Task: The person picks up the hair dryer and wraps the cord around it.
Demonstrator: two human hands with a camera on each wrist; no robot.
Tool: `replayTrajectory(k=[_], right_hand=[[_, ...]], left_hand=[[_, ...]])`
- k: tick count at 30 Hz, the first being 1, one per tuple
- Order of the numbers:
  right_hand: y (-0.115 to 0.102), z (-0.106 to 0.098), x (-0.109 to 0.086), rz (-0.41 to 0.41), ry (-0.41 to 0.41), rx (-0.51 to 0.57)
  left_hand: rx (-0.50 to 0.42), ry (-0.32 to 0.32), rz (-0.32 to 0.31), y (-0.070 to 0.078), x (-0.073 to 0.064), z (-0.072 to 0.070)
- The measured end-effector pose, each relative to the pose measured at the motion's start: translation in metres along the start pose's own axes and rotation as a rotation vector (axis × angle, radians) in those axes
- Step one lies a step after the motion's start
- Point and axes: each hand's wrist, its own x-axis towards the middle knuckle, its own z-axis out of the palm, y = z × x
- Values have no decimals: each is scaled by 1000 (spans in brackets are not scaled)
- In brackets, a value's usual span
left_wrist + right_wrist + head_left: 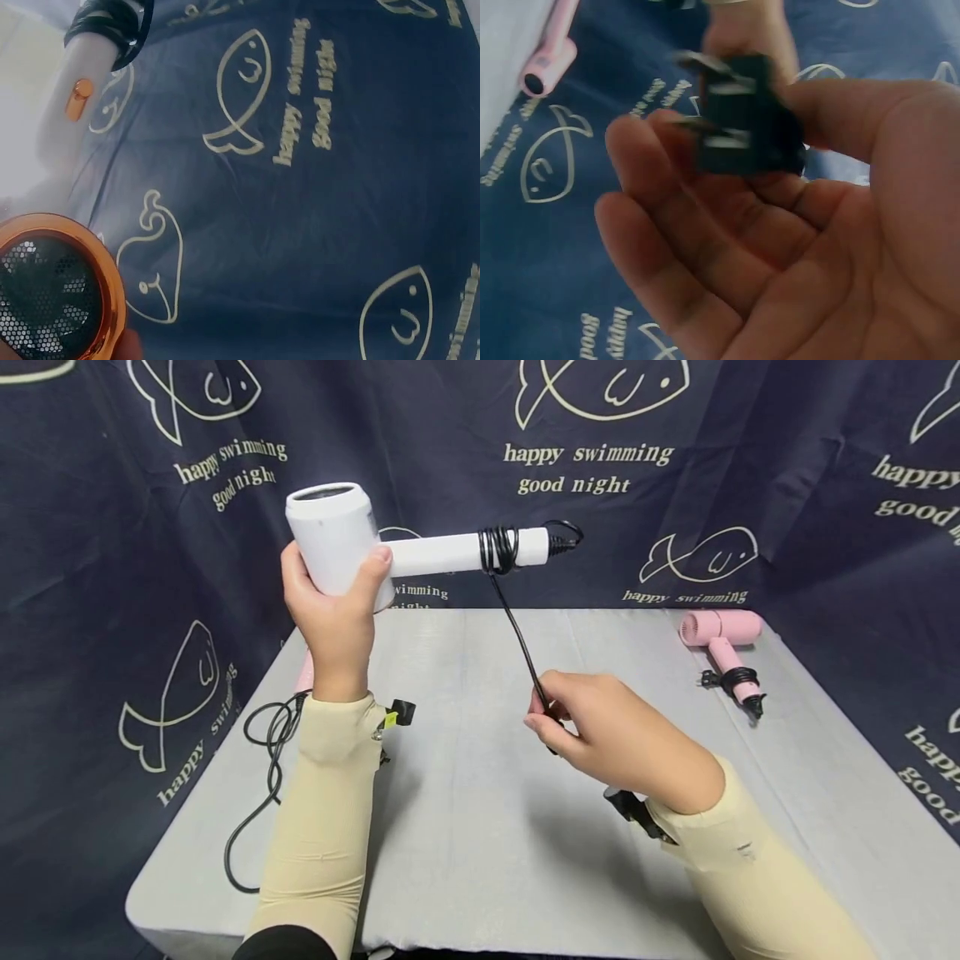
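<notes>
Gripping white hair dryer (327, 531) by barrel (339, 560) in curled left hand (333, 622) above table (465, 860), with handle (438, 556) extending nearly level toward table's right side; pinching cord (519, 635) beside plug (735, 114) in right hand (622, 735), lower over table.

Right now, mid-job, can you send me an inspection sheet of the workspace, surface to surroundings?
Surface: table under a grey cloth.
Job's things: white hair dryer, held above the table, handle pointing right.
Clutter: pink hair dryer at far right; a pink item, mostly hidden behind the left arm.
Hands: left hand grips the white body; right hand holds the plug.
Cables: black cord wound round the white handle, then running to the right hand; another cord loosely looped at left.
Surroundings: dark blue curtain with fish drawings.
</notes>
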Motion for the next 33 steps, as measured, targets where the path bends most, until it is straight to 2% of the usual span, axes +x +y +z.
replayTrajectory(k=[2,4,7,11,13,16,20,23,25,29,33], right_hand=[[-6,-5,-4,-23,19,-26],[-10,-12,-8,-49,52,-70],[-12,-22,-14,-87,128,-161],[-6,-33,-17,-144,257,-272],[-1,-38,-16,-179,315,-279],[9,-42,-12,-214,383,-234],[23,-46,-5,-215,458,-158],[34,-46,1,-188,506,-100],[43,-45,3,-160,535,-61],[60,-38,6,-85,575,2],[70,-30,8,-5,558,57]], left_hand=[[84,-6,-12,-10,3,-3],[161,-40,-38,-20,6,-5],[285,-130,-51,-34,7,-7],[414,-263,-18,-46,7,-8],[465,-329,-13,-49,5,-7],[486,-431,-23,-49,1,-5],[477,-550,9,-47,-4,-3],[455,-597,67,-44,-5,-3],[417,-607,91,-42,-5,-2],[272,-608,89,-39,-4,-3],[134,-610,67,-35,-4,-2]])
